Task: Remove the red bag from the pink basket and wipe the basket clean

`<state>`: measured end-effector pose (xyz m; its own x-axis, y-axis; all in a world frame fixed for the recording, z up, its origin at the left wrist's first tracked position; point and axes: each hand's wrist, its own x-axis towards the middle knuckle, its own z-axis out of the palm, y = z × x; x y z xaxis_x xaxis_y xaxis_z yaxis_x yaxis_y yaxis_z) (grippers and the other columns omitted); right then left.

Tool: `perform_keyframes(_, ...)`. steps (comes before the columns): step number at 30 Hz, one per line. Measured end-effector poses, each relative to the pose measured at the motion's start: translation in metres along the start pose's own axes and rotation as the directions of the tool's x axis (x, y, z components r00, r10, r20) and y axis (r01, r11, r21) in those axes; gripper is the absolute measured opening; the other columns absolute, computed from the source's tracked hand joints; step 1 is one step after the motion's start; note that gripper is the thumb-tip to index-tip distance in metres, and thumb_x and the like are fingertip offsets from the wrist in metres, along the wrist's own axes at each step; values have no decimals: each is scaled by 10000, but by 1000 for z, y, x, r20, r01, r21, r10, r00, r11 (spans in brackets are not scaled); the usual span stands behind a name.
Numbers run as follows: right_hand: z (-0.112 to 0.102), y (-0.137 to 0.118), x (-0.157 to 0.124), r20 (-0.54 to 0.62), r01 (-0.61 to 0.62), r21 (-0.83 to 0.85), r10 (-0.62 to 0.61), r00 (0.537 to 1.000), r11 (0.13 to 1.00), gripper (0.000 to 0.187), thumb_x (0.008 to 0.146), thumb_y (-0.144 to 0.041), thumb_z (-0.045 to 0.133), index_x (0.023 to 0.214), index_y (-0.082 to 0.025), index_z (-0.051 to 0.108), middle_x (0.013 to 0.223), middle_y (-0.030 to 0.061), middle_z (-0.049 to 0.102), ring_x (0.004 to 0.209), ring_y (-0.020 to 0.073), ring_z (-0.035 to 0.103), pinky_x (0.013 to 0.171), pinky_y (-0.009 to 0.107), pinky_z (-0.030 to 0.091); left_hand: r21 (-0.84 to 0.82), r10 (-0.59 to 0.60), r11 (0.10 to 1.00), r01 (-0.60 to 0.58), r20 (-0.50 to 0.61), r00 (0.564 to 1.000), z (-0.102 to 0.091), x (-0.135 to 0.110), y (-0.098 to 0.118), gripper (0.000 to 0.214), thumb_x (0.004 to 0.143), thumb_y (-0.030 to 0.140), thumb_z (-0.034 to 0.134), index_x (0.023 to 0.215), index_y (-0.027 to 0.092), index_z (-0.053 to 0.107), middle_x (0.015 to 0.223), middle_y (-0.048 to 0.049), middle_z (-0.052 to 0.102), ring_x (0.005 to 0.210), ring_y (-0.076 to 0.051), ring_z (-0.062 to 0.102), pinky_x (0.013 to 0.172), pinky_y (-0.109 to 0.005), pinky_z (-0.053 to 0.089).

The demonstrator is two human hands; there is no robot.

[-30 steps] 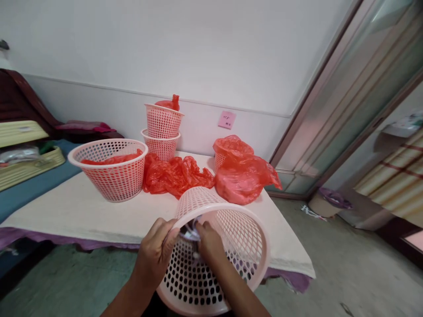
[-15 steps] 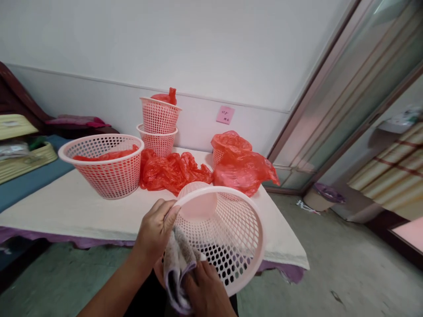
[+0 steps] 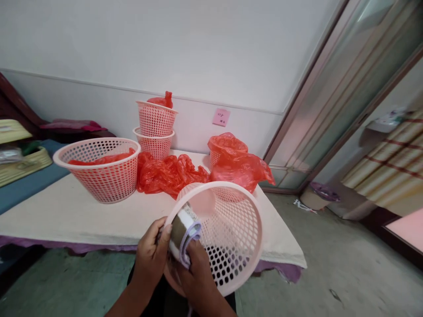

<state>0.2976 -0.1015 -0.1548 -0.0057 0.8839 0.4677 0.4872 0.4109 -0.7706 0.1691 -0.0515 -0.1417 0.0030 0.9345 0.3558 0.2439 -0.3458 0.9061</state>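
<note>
- Head view: round, pale pink, perforated plastic basket (image 3: 259,229) was tipped on its side over the near edge of a white-covered table (image 3: 82,220), mouth toward the person, narrow base pointing away; could not tell whether it touched the tabletop.
- Left hand (image 3: 151,251): pinched that basket's rim at its left side, thumb over the lip, other fingers round the outside.
- Right hand (image 3: 197,269): was in the basket's mouth, clutching a folded brown, white and grey cloth with lilac edging (image 3: 179,232); some fingertips hidden.
- Cloth sat bunched just inside the rim, next to the left thumb; contact with the basket wall unclear.
- Table, left: big upright pink mesh basket (image 3: 110,187) had red plastic inside.
- Behind it: two smaller pink perforated baskets (image 3: 157,119) were stacked, upper one slightly tilted, red plastic bag (image 3: 161,101) sticking out on top.
- Middle: crumpled heap of shiny red plastic (image 3: 165,174) lay touching or right beside the big basket.
- Right: small pink perforated basket lined with red plastic (image 3: 214,159) stood behind a puffed-out red bag (image 3: 243,168).
- Above: square pink paper note (image 3: 221,117) with dark writing was on the wall.
- Floor, right: tan bin with purple liner (image 3: 313,199) stood near the glass door.
</note>
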Motion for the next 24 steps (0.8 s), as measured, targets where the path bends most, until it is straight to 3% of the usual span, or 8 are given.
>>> perform_keyframes(2, 2, 8, -1, 165, 3, -198, 30, 986, 980, 290, 773, -120, 563, 1033, -222, 639, 1052, 58, 644, 934, 193, 610, 782, 278, 481, 43, 76, 996, -74, -26, 997, -6, 5, 2, 276, 908, 397, 525, 1062, 202, 644, 977, -28, 693, 873, -178, 633, 792, -268, 489)
perform_keyframes(5, -1, 27, 1, 359, 30, -626, 253, 899, 779, 219, 811, -113, 540, 957, -207, 673, 1036, 95, 647, 908, 224, 632, 729, 301, 489, 79, 186, 979, -185, -8, 982, -14, 14, 5, 234, 923, 334, 508, 1059, 195, 639, 938, -33, 667, 867, -177, 619, 789, -274, 479)
perform_keyframes(9, -26, 51, 22, 271, -23, -817, 420, 866, 576, 297, 832, -45, 466, 1006, -151, 682, 964, 167, 646, 831, 264, 657, 669, 342, 496, 135, 307, 941, -311, 51, 950, -16, 15, 4, 210, 926, 254, 510, 1090, 192, 626, 922, -31, 642, 893, -172, 616, 823, -279, 468)
perform_keyframes(13, -69, 53, 48, 112, -116, -869, 420, 901, 482, 433, 856, -95, 493, 1273, -194, 556, 1040, 164, 612, 835, 242, 648, 673, 316, 486, 175, 371, 911, -373, 48, 927, -21, 13, 2, 219, 930, 209, 509, 1125, 186, 607, 935, -26, 634, 900, -153, 615, 824, -253, 464)
perform_keyframes(16, -85, 47, 53, 41, -143, -896, 399, 916, 421, 484, 844, -117, 532, 1318, -211, 509, 1127, 171, 581, 891, 248, 633, 701, 319, 486, 230, 413, 882, -412, 44, 910, -25, 18, 9, 204, 929, 180, 519, 1117, 178, 599, 910, -21, 620, 856, -135, 598, 803, -241, 450)
perform_keyframes(20, -59, 45, 34, 252, -24, -871, 487, 836, 491, 306, 839, -70, 473, 1063, -170, 656, 1085, 177, 622, 902, 260, 637, 700, 333, 490, 295, 469, 831, -471, 82, 879, -26, 24, 27, 181, 921, 162, 540, 1090, 174, 602, 865, -12, 591, 821, -126, 581, 784, -237, 435)
perform_keyframes(22, -39, 42, 18, 370, 14, -787, 455, 810, 616, 249, 807, -83, 505, 951, -193, 675, 1025, 120, 647, 824, 222, 648, 690, 308, 484, 304, 492, 809, -504, 120, 862, -24, 27, 33, 179, 924, 157, 535, 1091, 168, 600, 847, -11, 580, 805, -122, 578, 771, -233, 434)
perform_keyframes(24, -23, 33, 4, 433, -10, -602, 337, 836, 799, 246, 770, -80, 525, 932, -203, 664, 990, 75, 646, 828, 194, 640, 718, 281, 474, 313, 504, 797, -517, 129, 854, -22, 30, 36, 182, 932, 158, 523, 1099, 159, 596, 853, -17, 584, 810, -124, 583, 778, -235, 437)
